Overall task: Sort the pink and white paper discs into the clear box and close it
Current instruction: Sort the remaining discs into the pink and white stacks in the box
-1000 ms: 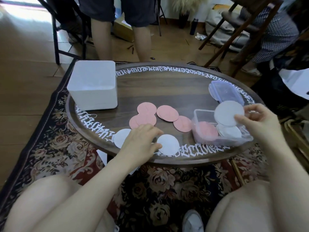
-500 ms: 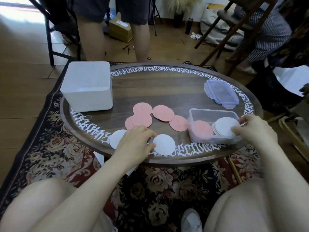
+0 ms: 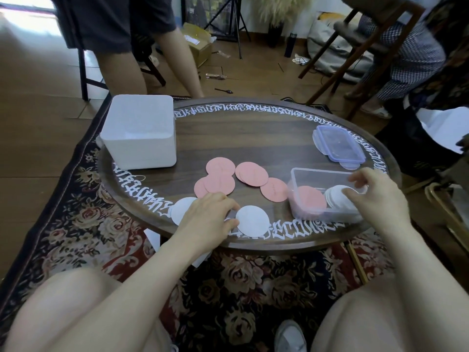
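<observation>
Near the desk's front edge, the left hand (image 3: 206,214) rests with curled fingers touching a white disc (image 3: 252,221); whether it pinches it I cannot tell. By the right edge, the right hand (image 3: 371,193) sets white discs into the clear box (image 3: 302,175), fingers loosely bent. Pink discs (image 3: 251,173) wait mid-desk. Best to slide the disc over the edge, then lift it.

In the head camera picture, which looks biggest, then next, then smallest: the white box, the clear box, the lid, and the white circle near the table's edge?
1. White box, clearly the biggest.
2. Clear box.
3. Lid, looks a little smaller than the clear box, but it lies farther from the camera, so that order is unsure.
4. White paper disc, the smallest.
</observation>
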